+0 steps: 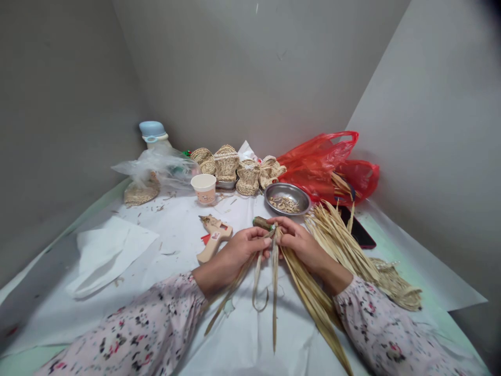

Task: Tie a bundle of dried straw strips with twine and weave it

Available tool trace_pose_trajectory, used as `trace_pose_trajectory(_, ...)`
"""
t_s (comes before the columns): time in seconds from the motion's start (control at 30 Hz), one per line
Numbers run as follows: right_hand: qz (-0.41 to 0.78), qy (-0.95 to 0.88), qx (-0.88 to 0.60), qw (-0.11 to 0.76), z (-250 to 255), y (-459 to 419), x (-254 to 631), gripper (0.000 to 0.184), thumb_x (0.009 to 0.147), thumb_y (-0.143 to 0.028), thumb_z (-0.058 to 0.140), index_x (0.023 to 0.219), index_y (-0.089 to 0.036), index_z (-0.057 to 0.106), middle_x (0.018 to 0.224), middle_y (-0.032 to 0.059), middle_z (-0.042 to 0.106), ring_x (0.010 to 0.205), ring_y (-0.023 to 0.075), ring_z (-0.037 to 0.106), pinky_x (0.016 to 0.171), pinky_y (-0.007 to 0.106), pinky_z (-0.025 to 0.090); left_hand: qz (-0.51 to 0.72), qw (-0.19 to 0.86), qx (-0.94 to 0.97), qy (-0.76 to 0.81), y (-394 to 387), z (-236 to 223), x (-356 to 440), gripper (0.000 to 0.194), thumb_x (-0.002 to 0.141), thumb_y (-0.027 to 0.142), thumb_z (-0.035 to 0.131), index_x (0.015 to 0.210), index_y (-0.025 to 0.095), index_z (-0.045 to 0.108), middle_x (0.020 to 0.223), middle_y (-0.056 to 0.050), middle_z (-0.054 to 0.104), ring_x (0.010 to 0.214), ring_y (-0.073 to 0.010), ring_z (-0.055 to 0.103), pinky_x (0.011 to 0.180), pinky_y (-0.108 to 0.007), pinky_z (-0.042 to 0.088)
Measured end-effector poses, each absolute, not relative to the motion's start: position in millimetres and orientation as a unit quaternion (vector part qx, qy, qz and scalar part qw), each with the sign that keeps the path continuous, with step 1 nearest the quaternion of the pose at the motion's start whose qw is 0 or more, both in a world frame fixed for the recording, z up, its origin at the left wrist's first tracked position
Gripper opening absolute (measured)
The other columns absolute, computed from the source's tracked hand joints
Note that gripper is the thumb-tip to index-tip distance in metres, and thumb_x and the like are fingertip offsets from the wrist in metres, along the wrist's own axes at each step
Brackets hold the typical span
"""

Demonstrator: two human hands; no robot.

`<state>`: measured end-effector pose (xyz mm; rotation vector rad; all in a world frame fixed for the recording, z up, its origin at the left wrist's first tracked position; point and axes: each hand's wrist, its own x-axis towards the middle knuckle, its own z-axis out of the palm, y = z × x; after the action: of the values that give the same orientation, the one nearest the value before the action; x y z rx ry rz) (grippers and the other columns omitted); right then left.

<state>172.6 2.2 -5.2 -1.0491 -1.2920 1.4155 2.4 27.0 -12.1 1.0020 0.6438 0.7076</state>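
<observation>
My left hand (248, 247) and my right hand (294, 236) meet at the middle of the table, both pinching dried straw strips (275, 292). The strips fan out below my fingers, with a wider bundle of straw leaves (313, 308) passing under my right wrist. Just beyond my fingertips lies a short brownish-green cylinder (261, 223), its near end close to the straw; whether it is joined to the strips I cannot tell. A beige glue gun (215, 237) rests to the left of my left hand.
Woven straw pieces (226, 164) stand at the back by a paper cup (204, 189). Behind my hands sits a metal bowl (287, 199) of scraps. On the right are red plastic bags (319, 159), loose straw (338, 240) and a dark phone-like slab (364, 235). White paper (111, 250) lies left.
</observation>
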Motion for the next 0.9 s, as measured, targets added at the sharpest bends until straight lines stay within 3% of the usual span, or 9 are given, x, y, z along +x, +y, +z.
trace_pose_trajectory(0.23, 0.551, -0.530, -0.455, 0.457, -2.3, 2.5, 168.5, 0.036, 0.074, -0.017, 0.058, 0.110, -0.020, 0.055, 0.070, -0.0035, 0.058, 0.050, 0.0108, 0.053, 0.049, 0.024, 0.044, 0.317, 0.771, 0.468, 0.294, 28.2, -14.2, 0.8, 0.017, 0.080, 0.028, 0.065, 0.085, 0.013, 0.060, 0.062, 0.001, 0.057, 0.054, -0.0080, 0.050, 0.055, -0.021, 0.035)
trace_pose_trajectory(0.37, 0.539, -0.520, -0.458, 0.479, -2.9, 3.4, 167.3, 0.036, 0.072, -0.017, 0.061, 0.107, -0.020, 0.057, 0.072, -0.0029, 0.060, 0.051, 0.0105, 0.054, 0.052, 0.025, 0.044, 0.307, 0.752, 0.499, 0.304, 27.2, -11.5, 1.5, 0.017, 0.078, 0.026, 0.068, 0.087, 0.013, 0.061, 0.072, -0.001, 0.061, 0.054, -0.0067, 0.049, 0.055, -0.021, 0.035)
trace_pose_trajectory(0.47, 0.530, -0.526, -0.453, 0.487, -3.3, 4.0, 167.1, 0.038, 0.071, -0.016, 0.061, 0.109, -0.020, 0.057, 0.073, -0.0031, 0.060, 0.052, 0.0104, 0.055, 0.055, 0.025, 0.044, 0.293, 0.736, 0.516, 0.327, 27.3, -12.0, 1.4, 0.019, 0.078, 0.030, 0.067, 0.082, 0.012, 0.061, 0.067, -0.001, 0.059, 0.052, -0.0077, 0.048, 0.052, -0.022, 0.032)
trace_pose_trajectory(0.73, 0.536, -0.555, -0.439, 0.461, -6.2, 3.7, 168.8, 0.033, 0.081, -0.024, 0.058, 0.113, -0.020, 0.054, 0.067, -0.0045, 0.056, 0.053, 0.0112, 0.054, 0.055, 0.025, 0.041, 0.293, 0.724, 0.532, 0.327, 27.4, -16.3, 1.1, 0.017, 0.079, 0.029, 0.062, 0.081, 0.012, 0.064, 0.070, -0.002, 0.061, 0.050, -0.0068, 0.044, 0.051, -0.023, 0.031)
trace_pose_trajectory(0.9, 0.533, -0.557, -0.459, 0.443, -8.9, 5.1, 168.6, 0.040, 0.076, -0.015, 0.054, 0.116, -0.021, 0.053, 0.063, -0.0047, 0.058, 0.050, 0.0114, 0.052, 0.051, 0.024, 0.039, 0.293, 0.697, 0.564, 0.331, 26.8, -16.3, 1.1, 0.014, 0.082, 0.027, 0.059, 0.077, 0.014, 0.060, 0.064, 0.001, 0.056, 0.050, -0.0071, 0.042, 0.052, -0.023, 0.030)
